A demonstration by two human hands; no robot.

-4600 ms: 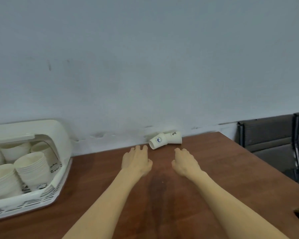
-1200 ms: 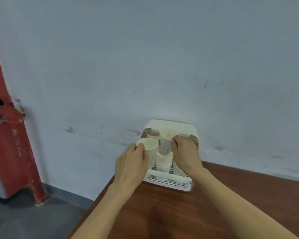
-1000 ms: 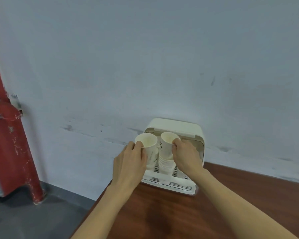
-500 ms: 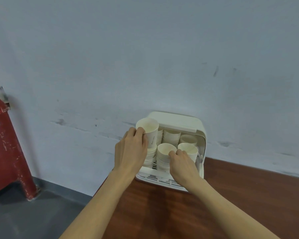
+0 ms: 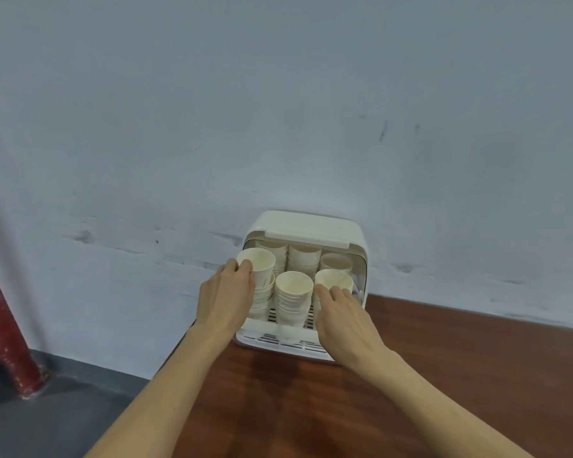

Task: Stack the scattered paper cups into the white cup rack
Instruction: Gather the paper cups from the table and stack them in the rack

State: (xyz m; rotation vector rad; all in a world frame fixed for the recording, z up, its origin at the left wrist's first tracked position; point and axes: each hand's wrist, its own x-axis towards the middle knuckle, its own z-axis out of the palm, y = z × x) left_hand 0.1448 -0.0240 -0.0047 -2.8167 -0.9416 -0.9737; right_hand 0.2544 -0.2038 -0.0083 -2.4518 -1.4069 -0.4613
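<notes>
The left hand (image 5: pixel 225 299) has its fingers clamped round the side of a cup (image 5: pixel 258 266), held upright and sitting high over the front-left stack (image 5: pixel 262 297) in the rack (image 5: pixel 306 228); it looks only partly nested. The right hand (image 5: pixel 343 317) is at the front-right stack (image 5: pixel 333 282), fingers loosely bent with tips at the near rim of its top cup, gripping nothing that can be made out.

The rack stands at the far edge of the surface (image 5: pixel 411 375), against the wall, at 12 o'clock from the person. It holds six stacks: three in front, three behind. The middle front stack (image 5: pixel 293 295) is just beside both hands, at 3 o'clock of the held cup.

The step in hand, as I judge it, is seating the left cup. To do it well:
- Keep the cup plumb over its stack; a tilt would jam the rim on one side.
- Push straight down, lightly. Paper walls dent easily under a hard squeeze.
- Let go only once the rim sits level with its neighbours' spacing.
- Draw the hand out toward 9 o'clock, so it doesn't nudge the middle stack.
- The right hand can steady the rack if it slides.
</notes>
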